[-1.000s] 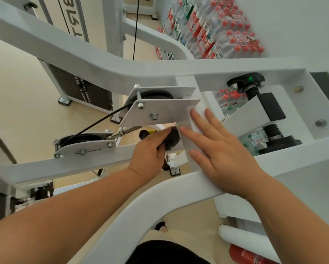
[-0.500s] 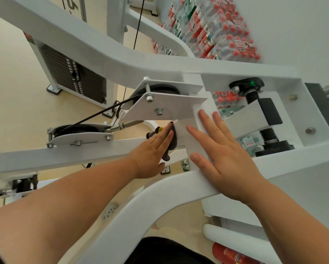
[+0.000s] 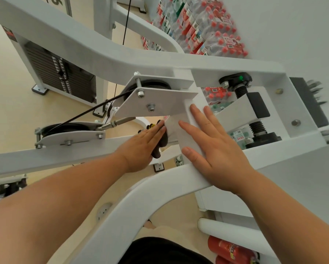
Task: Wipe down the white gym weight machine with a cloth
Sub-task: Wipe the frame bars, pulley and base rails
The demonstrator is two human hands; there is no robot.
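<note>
Weight stack [image 3: 60, 73]: I see dark plates in their white housing at far left, standing on the beige floor, well apart from my hands.
Lower pulley [image 3: 64, 128]: a black wheel between white plates on the left bar, with a black cable [image 3: 87, 112] running up and right from it.
Upper pulley plate [image 3: 159, 102]: a flat white plate with two bolts, just above my fingertips, a black wheel behind it.
Left hand [image 3: 142, 147]: fingers straight and together, laid flat against the side of the short white upright. Something dark shows under and past the palm, with a bit of yellow at the fingertips; I cannot tell what it is or whether I am gripping it.
Cloth [image 3: 180, 133]: white, pressed against the upright post between my two hands, hard to tell from the white paint; its left edge meets my left fingertips.
Right hand [image 3: 217, 149]: open, fingers spread, palm down flat on the cloth, thumb resting near where the upright joins the curved tube.
Weight machine [image 3: 140, 202]: white frame tubes cross the whole view; one curved tube sweeps from bottom centre up under my right palm.
Adjuster [image 3: 236, 80]: black knob with a green dot on a threaded rod, right of my hands.
Water bottles [image 3: 198, 25]: red-capped packs stacked by the wall at upper right.
Fire extinguishers [image 3: 230, 250]: red, on the floor at lower right.
</note>
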